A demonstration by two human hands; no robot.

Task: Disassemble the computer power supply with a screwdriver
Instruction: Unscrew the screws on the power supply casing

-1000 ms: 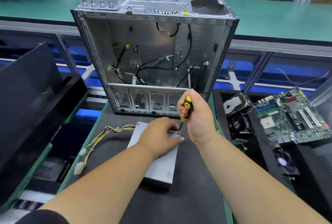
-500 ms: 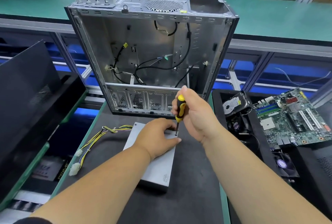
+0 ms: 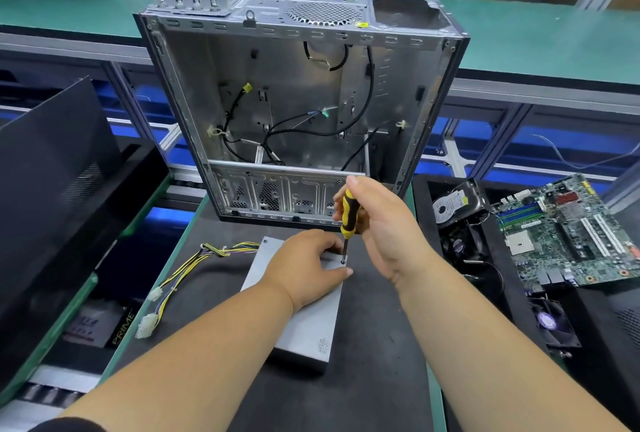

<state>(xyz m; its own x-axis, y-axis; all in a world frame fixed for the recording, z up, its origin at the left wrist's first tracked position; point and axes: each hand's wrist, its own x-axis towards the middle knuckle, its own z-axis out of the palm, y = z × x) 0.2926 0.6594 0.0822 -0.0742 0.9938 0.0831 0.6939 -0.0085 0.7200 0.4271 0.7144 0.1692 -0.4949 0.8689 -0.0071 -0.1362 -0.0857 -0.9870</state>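
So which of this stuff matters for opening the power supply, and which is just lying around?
In the job:
power supply
screwdriver
right hand gripping it
left hand steadying

Lying about:
empty computer case
motherboard
hard drive
fan

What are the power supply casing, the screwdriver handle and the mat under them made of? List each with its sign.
Power supply casing: looks like sheet metal, dull grey, with a stamped mark and a folded edge.
Screwdriver handle: probably moulded plastic or rubber, yellow and black, slightly glossy.
Mat: seems rubber or foam, matt black and non-reflective.
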